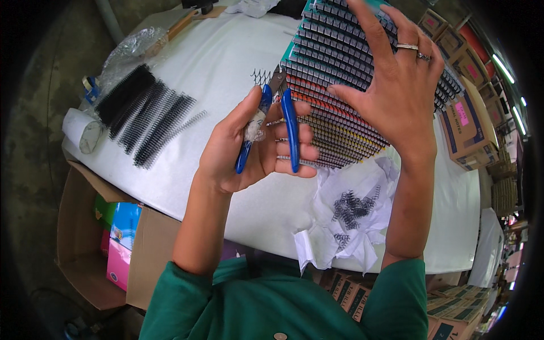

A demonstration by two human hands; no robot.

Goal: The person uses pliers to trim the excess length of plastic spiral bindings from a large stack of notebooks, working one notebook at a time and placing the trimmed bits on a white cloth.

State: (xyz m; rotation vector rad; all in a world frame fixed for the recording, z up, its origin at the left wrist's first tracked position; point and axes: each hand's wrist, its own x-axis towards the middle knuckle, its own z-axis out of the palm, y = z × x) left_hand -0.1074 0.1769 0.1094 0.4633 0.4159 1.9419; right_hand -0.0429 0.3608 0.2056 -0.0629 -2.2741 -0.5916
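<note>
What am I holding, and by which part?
Your left hand holds the cutters by their blue handles; your open right hand, over the spiral bindings, holds nothing visible.

Bare surface (224, 65) runs from upper centre down between black spiral coils (146, 116) at centre left and left hand (260, 156); second gap at lower centre, between left forearm (199, 229) and crumpled white paper (368, 235). Spiral-bound stack (334, 73) blocks upper right, partly behind right hand (399, 93).
</note>
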